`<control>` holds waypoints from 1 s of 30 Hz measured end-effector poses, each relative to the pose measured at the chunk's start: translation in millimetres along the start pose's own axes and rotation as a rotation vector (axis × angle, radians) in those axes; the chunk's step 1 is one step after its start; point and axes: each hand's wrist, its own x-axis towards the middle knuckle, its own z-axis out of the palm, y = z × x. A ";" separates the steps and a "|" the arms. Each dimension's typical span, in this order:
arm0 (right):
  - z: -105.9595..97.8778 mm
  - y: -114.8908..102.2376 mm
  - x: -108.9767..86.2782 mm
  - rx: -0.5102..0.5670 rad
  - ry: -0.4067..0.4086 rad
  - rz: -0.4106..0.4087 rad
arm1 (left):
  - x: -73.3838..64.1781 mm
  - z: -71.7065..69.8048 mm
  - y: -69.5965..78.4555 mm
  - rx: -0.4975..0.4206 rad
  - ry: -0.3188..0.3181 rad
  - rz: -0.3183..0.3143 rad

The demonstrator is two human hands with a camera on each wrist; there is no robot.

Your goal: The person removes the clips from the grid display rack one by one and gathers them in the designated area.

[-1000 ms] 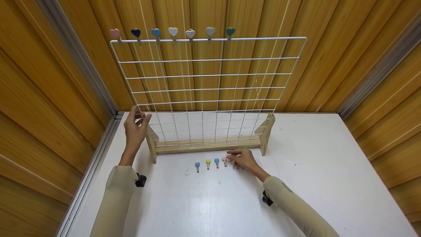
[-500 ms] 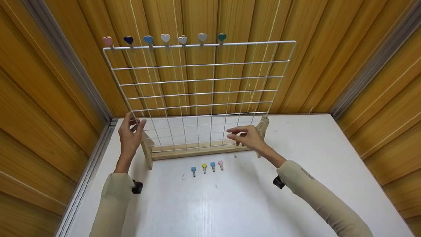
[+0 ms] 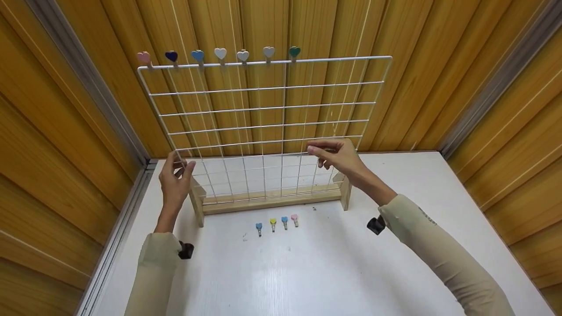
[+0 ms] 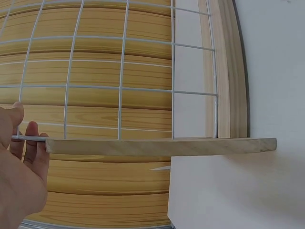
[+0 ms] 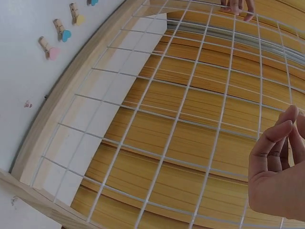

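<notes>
A white wire grid [image 3: 342,59] stands upright in a wooden base [image 3: 272,203]. My left hand [image 3: 174,184] holds its left side wire between thumb and fingers, just above the wooden upright [image 4: 162,147]. In front of the grid's right half is my right hand [image 3: 344,160], raised with thumb and index fingertips together; I cannot tell what lies between them. Heart-topped clothespins line the top bar, from a pink clothespin [image 3: 143,57] at left to a green clothespin [image 3: 294,51]. On the table lie a pink clothespin [image 3: 294,218], two blue ones and a yellow clothespin [image 3: 273,222].
The white table [image 3: 272,281] reaches back to a wood-patterned wall [image 3: 417,101]. Similar panels close in both sides, with a metal rail [image 3: 118,228] along the table's left edge. Small dark marks [image 3: 314,209] lie near the base's right end.
My right hand has risen from beside the table's pink clothespin to the grid's right half, fingertips together. My left hand keeps its hold. The head view has shifted slightly.
</notes>
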 end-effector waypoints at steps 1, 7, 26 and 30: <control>-0.9 -5.1 1.3 0.006 0.006 -0.010 | 0.2 0.1 0.2 0.002 -0.001 -0.003; -4.3 -37.6 9.9 0.048 0.023 -0.092 | 4.0 -0.3 0.0 0.025 -0.007 -0.003; -0.1 -121.0 40.2 0.130 0.087 -0.352 | -3.1 -1.1 13.6 0.032 0.010 -0.053; 3.9 -134.9 49.4 0.192 0.106 -0.379 | 0.4 -4.4 0.0 0.039 0.013 -0.047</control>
